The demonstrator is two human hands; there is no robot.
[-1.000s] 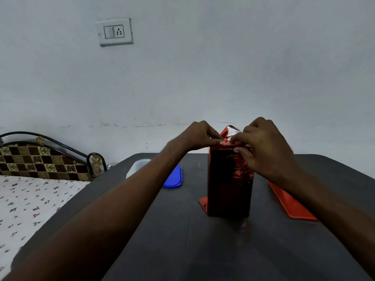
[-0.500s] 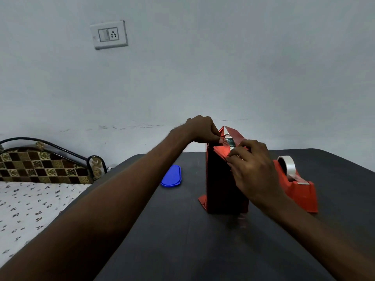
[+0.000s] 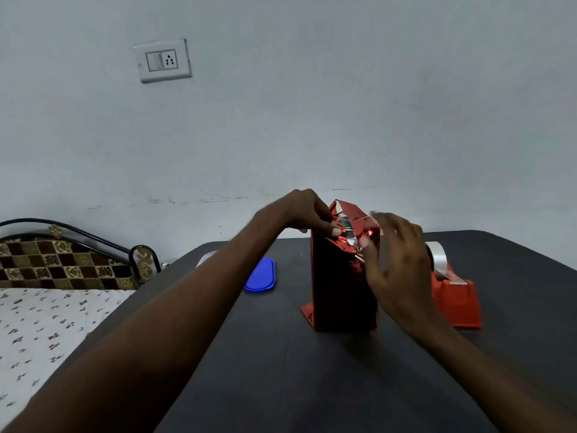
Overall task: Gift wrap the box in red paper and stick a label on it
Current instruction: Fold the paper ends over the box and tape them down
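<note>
My left fingers [image 3: 324, 228] are curled down onto the top left edge of the box [image 3: 342, 285], pinching the folded red paper [image 3: 354, 220] there; my right hand [image 3: 398, 254] has lifted off the top since a moment ago and now hangs just beside the box's right upper corner, fingers loosely spread, blurred by motion. A pale strip shows near the right fingertips; I cannot tell whether it is tape held between them. The box stands upright on the dark table [image 3: 312, 385], wrapped on its sides, with the top flaps half folded and silver lining showing where the right hand let go. A second ago both hands pressed that fold flat; now only the left secures it, and the far flap has sprung up. The tape dispenser [image 3: 454, 295] sits just right of the box, behind my right hand. Judgement: top closure is not yet sealed; tape is the next requirement, label unstarted. A blue lid [image 3: 260, 275] lies left.
</note>
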